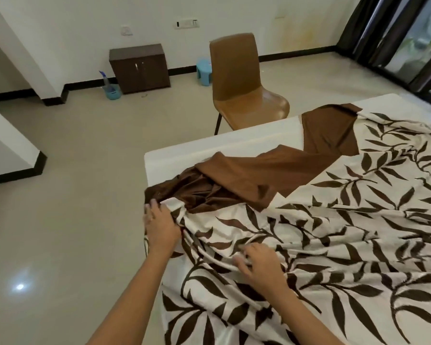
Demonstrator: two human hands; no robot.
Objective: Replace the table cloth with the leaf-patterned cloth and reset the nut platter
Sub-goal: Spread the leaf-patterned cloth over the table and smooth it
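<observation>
From the head view, the white table (234, 143) filled the right half of the frame, and the leaf-patterned cloth (346, 245) lay rumpled across most of its top, leaving a bare strip along the table's far edge. A plain brown cloth (246, 175) lay bunched and folded at the table's near-left corner and ran toward its far side. Whether this was a separate piece or part of the patterned one could not be told.

The left hand (159, 222) was at the table's left corner, grasping the gathered edge of the leaf-patterned cloth, whose folds converged there. The right hand (256, 265) rested on the cloth further in along the table's near side, fingers bent onto a raised ridge of fabric. Whether they pinched it or only pressed it could not be told.

Beyond the table's far edge stood a brown chair (237, 80). Further past it, against the wall, were a dark cabinet (139, 68), a blue stool (204, 68) and a spray bottle (104, 79).
</observation>
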